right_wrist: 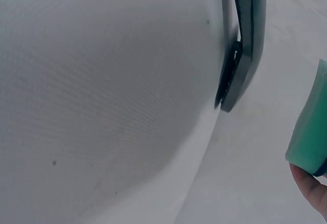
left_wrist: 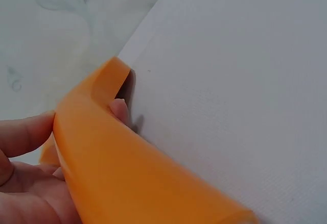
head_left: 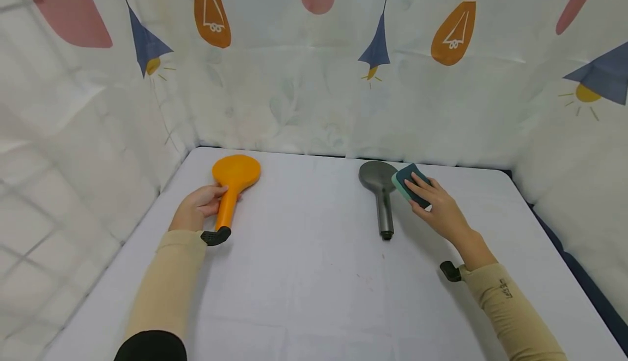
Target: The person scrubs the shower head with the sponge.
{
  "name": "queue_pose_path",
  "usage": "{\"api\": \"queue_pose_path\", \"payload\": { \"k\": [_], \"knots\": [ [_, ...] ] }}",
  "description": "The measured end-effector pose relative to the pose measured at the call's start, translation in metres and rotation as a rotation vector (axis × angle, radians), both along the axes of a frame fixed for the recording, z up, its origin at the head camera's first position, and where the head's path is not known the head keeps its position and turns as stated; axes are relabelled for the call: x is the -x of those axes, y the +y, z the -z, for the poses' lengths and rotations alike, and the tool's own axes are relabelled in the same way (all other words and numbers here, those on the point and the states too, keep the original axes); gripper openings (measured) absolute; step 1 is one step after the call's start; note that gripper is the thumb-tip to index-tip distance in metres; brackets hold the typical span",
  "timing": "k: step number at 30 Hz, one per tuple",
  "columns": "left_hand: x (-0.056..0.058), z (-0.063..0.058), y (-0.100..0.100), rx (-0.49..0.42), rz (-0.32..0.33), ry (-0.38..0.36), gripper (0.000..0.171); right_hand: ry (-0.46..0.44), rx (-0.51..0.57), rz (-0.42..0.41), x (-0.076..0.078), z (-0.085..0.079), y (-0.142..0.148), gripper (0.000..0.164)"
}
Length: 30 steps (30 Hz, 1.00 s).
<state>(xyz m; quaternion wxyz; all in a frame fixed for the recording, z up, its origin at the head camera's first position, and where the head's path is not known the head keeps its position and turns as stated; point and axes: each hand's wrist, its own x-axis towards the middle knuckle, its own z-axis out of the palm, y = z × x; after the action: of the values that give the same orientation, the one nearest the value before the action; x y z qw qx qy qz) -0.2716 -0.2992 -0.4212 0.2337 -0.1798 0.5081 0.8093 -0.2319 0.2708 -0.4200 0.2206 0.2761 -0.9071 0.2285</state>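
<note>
Toward the table's left side, my left hand (head_left: 200,204) grips an orange shower head (head_left: 237,171) at its neck, the round head pointing away from me. In the left wrist view, the thumb presses one edge of the orange shower head (left_wrist: 122,168), and a fingertip (left_wrist: 119,109) shows on its other side. A grey shower head (head_left: 378,174) lies right of centre, its handle toward me. Just right of it, my right hand (head_left: 441,212) holds a two-tone green sponge (head_left: 414,184). The right wrist view catches only the sponge's light green side (right_wrist: 309,137), apart from the grey shower head (right_wrist: 248,45).
A white cloth covers the table (head_left: 304,274). Behind it hangs a pale curtain (head_left: 314,99) printed with lamps and bulbs, and another sheet (head_left: 73,148) closes the left side. Black wrist-camera mounts stick out near both wrists.
</note>
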Motion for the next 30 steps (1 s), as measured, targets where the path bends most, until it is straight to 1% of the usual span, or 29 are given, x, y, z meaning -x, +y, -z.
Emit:
{"api": "queue_pose_path", "payload": {
  "k": [3, 5, 7, 12, 14, 18, 21, 24, 26, 27, 28, 30],
  "knots": [
    [0.001, 0.003, -0.002, 0.054, 0.009, 0.003, 0.071, -0.013, -0.003, 0.004, 0.0, 0.001, 0.0, 0.052],
    [0.002, 0.004, -0.003, 0.113, 0.015, -0.001, 0.071, -0.024, -0.004, 0.011, 0.0, 0.001, -0.001, 0.053],
    [0.003, 0.006, -0.004, 0.21, 0.006, -0.005, 0.071, -0.027, -0.002, 0.013, -0.001, 0.0, -0.001, 0.054],
    [0.006, 0.005, -0.003, 0.495, -0.022, 0.001, 0.069, -0.018, 0.004, 0.011, -0.001, -0.001, -0.001, 0.055],
    [0.007, 0.004, -0.003, 0.573, -0.036, 0.003, 0.069, -0.023, 0.002, 0.016, -0.001, -0.001, -0.001, 0.054],
    [0.007, 0.002, -0.001, 0.65, -0.08, -0.016, 0.072, -0.038, -0.006, 0.042, -0.001, -0.001, 0.001, 0.052],
    [0.007, 0.001, 0.001, 0.686, -0.09, -0.01, 0.073, -0.04, -0.009, 0.057, -0.001, -0.001, 0.002, 0.052],
    [0.005, 0.0, 0.004, 0.745, -0.071, 0.027, 0.073, -0.044, -0.009, 0.065, -0.001, -0.001, 0.003, 0.052],
    [0.004, -0.002, 0.005, 0.845, -0.035, 0.071, 0.073, -0.049, -0.014, 0.071, 0.0, -0.002, 0.004, 0.053],
    [0.004, -0.003, 0.006, 0.909, -0.019, 0.105, 0.072, -0.05, -0.018, 0.073, -0.001, -0.002, 0.004, 0.053],
    [0.004, -0.005, 0.009, 0.97, -0.014, 0.142, 0.071, -0.051, -0.02, 0.074, -0.001, -0.003, 0.004, 0.053],
    [0.003, -0.009, 0.017, 1.075, -0.026, 0.22, 0.066, -0.046, -0.028, 0.077, -0.001, -0.004, 0.006, 0.053]
  ]
}}
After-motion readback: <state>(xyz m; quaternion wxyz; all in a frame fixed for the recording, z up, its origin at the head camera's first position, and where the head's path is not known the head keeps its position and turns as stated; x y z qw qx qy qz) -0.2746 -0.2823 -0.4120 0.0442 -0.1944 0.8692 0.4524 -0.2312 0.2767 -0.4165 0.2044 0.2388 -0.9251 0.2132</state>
